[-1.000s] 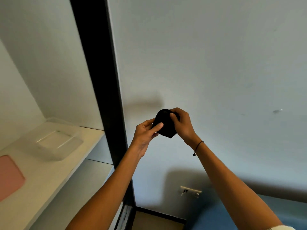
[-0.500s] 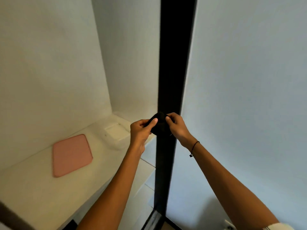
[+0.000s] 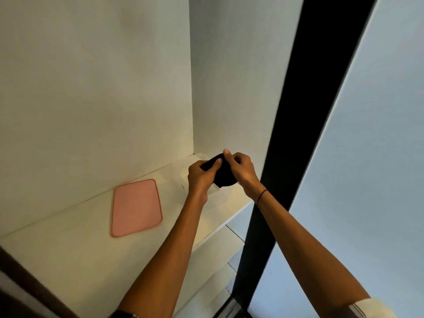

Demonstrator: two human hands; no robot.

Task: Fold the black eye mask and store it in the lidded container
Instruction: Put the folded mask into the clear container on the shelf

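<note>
The black eye mask [image 3: 224, 177] is bunched into a small folded wad, held in the air between both hands. My left hand [image 3: 199, 175] pinches its left side and my right hand [image 3: 243, 168] grips its top and right side. Directly beneath them, in the far corner of the white shelf [image 3: 68, 253], stands the clear plastic container [image 3: 216, 198] without its lid; my hands and the mask hide most of it. The pink lid [image 3: 136, 207] lies flat on the shelf to the container's left.
White walls close the shelf at the back and on the right side of the corner. A black vertical frame [image 3: 286, 157] rises just right of my hands, with a pale blue-grey wall beyond it. Lower shelves show below the shelf's front edge.
The view has swung left from the blue-grey wall to the shelf. Both hands, still holding the mask, have moved past the black frame and now hover over the clear container.
</note>
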